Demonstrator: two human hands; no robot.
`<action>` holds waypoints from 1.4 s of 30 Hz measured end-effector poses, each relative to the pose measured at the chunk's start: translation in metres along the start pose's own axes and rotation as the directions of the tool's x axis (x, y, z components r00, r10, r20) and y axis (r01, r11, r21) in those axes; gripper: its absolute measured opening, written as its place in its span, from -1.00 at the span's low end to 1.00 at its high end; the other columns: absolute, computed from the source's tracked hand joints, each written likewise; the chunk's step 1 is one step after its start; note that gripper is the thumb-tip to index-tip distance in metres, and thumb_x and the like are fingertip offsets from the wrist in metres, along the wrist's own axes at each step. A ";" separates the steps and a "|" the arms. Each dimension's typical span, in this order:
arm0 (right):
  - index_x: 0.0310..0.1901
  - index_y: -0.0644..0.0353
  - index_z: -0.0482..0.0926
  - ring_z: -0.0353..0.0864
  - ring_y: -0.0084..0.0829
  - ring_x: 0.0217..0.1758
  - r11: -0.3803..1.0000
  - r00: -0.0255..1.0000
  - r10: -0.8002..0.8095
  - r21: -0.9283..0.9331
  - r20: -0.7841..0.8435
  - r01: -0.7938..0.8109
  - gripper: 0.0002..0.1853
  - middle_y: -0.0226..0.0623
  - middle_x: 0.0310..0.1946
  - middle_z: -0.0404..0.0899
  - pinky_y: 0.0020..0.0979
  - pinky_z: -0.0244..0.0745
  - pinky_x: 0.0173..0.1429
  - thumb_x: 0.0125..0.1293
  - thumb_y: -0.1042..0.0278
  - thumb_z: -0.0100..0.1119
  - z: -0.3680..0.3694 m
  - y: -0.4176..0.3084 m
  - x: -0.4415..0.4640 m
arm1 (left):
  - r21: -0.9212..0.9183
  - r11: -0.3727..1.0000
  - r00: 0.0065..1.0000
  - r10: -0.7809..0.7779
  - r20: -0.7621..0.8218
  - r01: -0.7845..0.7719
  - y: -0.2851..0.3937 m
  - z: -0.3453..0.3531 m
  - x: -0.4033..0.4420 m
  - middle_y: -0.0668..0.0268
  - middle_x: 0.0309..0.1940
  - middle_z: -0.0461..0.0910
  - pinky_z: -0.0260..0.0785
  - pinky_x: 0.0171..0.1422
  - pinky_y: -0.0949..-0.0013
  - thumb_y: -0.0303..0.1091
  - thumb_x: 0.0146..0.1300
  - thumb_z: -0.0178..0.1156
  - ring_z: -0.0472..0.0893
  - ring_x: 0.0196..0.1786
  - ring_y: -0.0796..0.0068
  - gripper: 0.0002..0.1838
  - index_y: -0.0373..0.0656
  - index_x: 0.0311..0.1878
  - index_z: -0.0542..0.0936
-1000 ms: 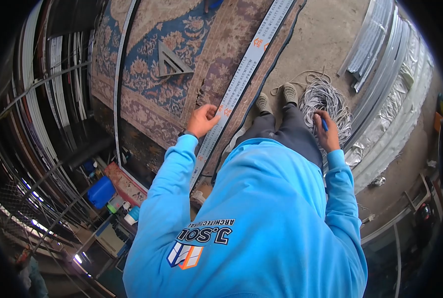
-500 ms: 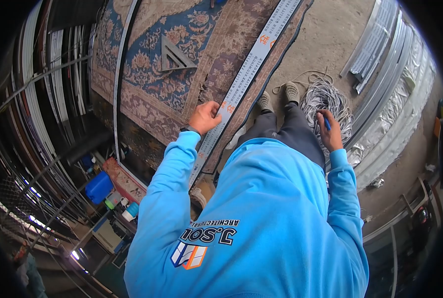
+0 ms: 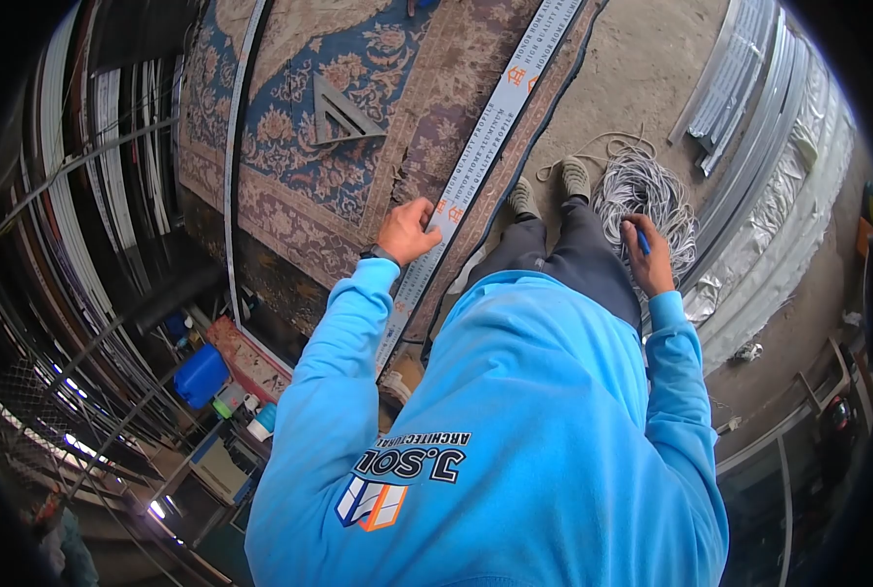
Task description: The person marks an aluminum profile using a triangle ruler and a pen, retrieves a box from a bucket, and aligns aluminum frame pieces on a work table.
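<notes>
The left hand [image 3: 409,233] is touching the printed aluminum profile [image 3: 483,147], grip unclear; the right hand [image 3: 654,262] is grasping 1 blue pen [image 3: 644,243], not yet marking anything.

The carpet [image 3: 294,181] covers the table ahead and to my left. On it, the printed strip [image 3: 480,155] runs slantwise from near my left side to far ahead, my left hand [image 3: 409,232] on its near part. Left of that strip lies the set square [image 3: 354,113], and farther left a second strip [image 3: 236,127]; past the table stands a rack of bars [image 3: 109,117]. My shoes [image 3: 575,179] are on the floor [image 3: 632,78], right of the table. A coil of cord [image 3: 642,194] lies right of them, below my right hand [image 3: 649,256], which has a pen [image 3: 643,243] in it. Long profiles [image 3: 739,93] lie farthest right.
</notes>
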State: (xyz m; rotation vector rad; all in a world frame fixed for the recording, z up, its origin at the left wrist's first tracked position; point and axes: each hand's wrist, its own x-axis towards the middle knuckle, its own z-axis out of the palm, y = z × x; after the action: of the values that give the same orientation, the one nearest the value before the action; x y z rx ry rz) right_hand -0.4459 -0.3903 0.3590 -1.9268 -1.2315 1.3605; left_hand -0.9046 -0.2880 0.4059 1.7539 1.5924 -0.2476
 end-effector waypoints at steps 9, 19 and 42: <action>0.13 0.16 0.65 0.78 -0.05 -0.10 1.000 1.000 0.021 -0.005 0.015 -0.021 -0.72 0.03 -0.15 0.76 -0.20 0.60 0.09 0.65 0.15 0.18 0.002 -0.003 0.002 | -0.024 1.000 1.000 0.012 0.018 -0.011 -0.003 -0.002 0.000 0.18 -0.31 0.67 0.61 -0.13 0.21 -0.25 0.17 0.50 0.69 -0.31 0.31 -0.60 -0.25 -0.01 0.65; 0.12 0.16 0.66 0.76 -0.14 -0.18 1.000 1.000 -0.014 0.023 -0.010 0.014 -0.73 -0.03 -0.19 0.76 -0.23 0.61 0.04 0.65 0.15 0.20 0.004 0.003 0.005 | -0.076 0.997 0.999 0.012 0.033 -0.009 -0.003 -0.003 0.000 0.21 -0.31 0.66 0.61 -0.15 0.24 -0.27 0.18 0.51 0.68 -0.33 0.37 -0.61 -0.26 0.00 0.64; 0.15 0.12 0.66 0.79 0.01 0.00 1.000 1.000 -0.002 -0.009 0.009 0.002 -0.71 0.01 -0.06 0.78 -0.19 0.61 0.14 0.65 0.12 0.19 0.002 0.006 0.005 | 0.107 0.994 0.997 0.034 -0.066 -0.027 0.005 0.011 -0.010 0.11 -0.16 0.64 0.57 0.00 0.05 -0.13 0.09 0.49 0.69 -0.12 0.04 -0.49 -0.20 0.02 0.58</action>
State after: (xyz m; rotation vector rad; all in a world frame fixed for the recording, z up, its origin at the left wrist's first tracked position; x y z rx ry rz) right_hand -0.4454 -0.3887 0.3512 -1.9268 -1.2461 1.3662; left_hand -0.8984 -0.3025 0.4067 1.8844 1.6249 -0.2653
